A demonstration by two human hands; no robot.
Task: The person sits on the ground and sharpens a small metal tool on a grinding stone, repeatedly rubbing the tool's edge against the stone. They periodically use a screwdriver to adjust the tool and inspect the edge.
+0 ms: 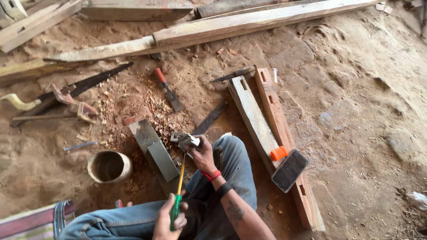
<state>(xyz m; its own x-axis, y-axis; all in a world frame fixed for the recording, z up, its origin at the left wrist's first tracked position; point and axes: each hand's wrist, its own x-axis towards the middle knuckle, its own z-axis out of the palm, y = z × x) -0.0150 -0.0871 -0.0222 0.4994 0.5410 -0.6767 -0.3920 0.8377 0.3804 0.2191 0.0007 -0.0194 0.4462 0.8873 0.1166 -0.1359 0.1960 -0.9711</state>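
Right now my left hand [172, 218] is closed round the green-and-yellow screwdriver [178, 192], its tip up against the small metal part [184, 140] that my right hand [203, 154] pinches over my knee; it looks like a plane iron assembly, though I can't be sure. I'd keep the driver square to the screw and my grip steady. The sharpening stone [156, 156] lies on the dirt floor [356, 111] just beside.

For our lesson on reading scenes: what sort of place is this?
Probably an informal woodworking site on bare earth: planks, a saw, a chisel and shavings lie on the dirt.
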